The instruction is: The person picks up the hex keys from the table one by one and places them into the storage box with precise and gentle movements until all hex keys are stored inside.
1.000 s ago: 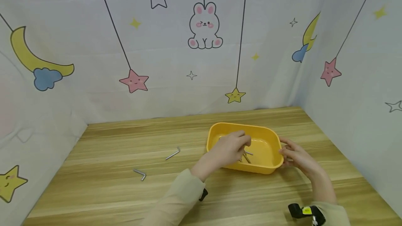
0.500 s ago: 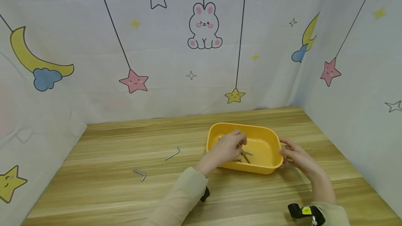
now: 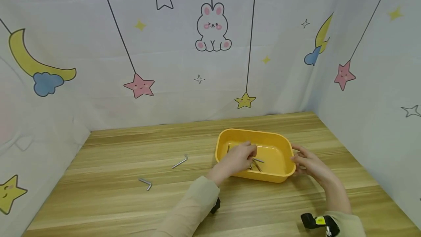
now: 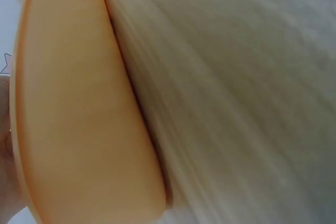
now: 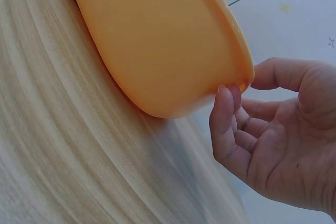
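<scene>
A yellow plastic bin (image 3: pixel 274 156) stands on the wooden table at the right of the head view. My left hand (image 3: pixel 236 160) reaches over its near rim, fingers curled down inside; I cannot tell whether they pinch anything. Beside those fingers lie bronze-coloured rods (image 3: pixel 257 166) and a thin silver rod (image 3: pixel 258 160), partly covered by the hand. At the bin's right end my right hand (image 3: pixel 310 163) grips the rim, thumb at the edge and fingers against the outer wall (image 5: pixel 173 61). Left of the bin are two silver L-shaped hex keys, one farther (image 3: pixel 179 161), one nearer (image 3: pixel 145 183).
White cloth walls (image 3: pixel 171 101) with printed stars and rabbits close off the table (image 3: pixel 131 211) at the back and both sides. Another short dark piece (image 3: pixel 228 148) shows inside the bin at its left end.
My left hand has shifted slightly left and lower into the bin, and the dark piece at the left end shows more. The right hand keeps its grip; both loose hex keys stay put.
</scene>
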`<state>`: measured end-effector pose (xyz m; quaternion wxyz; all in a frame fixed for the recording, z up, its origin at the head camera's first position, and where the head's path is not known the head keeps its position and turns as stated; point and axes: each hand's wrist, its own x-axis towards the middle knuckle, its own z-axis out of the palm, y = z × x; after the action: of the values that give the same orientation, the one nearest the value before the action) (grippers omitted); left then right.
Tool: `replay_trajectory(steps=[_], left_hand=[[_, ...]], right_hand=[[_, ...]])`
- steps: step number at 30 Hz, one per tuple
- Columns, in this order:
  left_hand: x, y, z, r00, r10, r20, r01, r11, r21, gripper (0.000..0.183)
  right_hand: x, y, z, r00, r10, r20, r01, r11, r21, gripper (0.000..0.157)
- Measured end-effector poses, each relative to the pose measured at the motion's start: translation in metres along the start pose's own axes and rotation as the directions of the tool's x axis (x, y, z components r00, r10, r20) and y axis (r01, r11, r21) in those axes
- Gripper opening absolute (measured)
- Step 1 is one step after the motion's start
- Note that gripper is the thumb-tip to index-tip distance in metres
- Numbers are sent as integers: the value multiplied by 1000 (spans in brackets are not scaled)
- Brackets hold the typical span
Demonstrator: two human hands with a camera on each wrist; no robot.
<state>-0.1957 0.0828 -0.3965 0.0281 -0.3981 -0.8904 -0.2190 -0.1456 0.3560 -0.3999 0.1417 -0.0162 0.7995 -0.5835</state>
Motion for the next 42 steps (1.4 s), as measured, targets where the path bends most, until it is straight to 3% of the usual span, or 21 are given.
replay_trajectory(steps=[13,28,34,42], left_hand=[[-3,1,-1,1000,10,-25,-7,992,122,14],[-9,10,-7,998,39,-49,-20,940,341,9],[-14,11,-8,992,77,-104,-35,931,362,5],[-25,13,-9,969,146,-197,-55,912,406,6]], right_hand=[[-1,-1,0,1000,-4,2,4,1000,-11,68],[0,-2,0,1000,7,4,-7,1000,1,68],[0,-2,0,1000,3,7,-3,1000,3,69],[-1,-3,0,1000,2,7,-2,1000,6,68]])
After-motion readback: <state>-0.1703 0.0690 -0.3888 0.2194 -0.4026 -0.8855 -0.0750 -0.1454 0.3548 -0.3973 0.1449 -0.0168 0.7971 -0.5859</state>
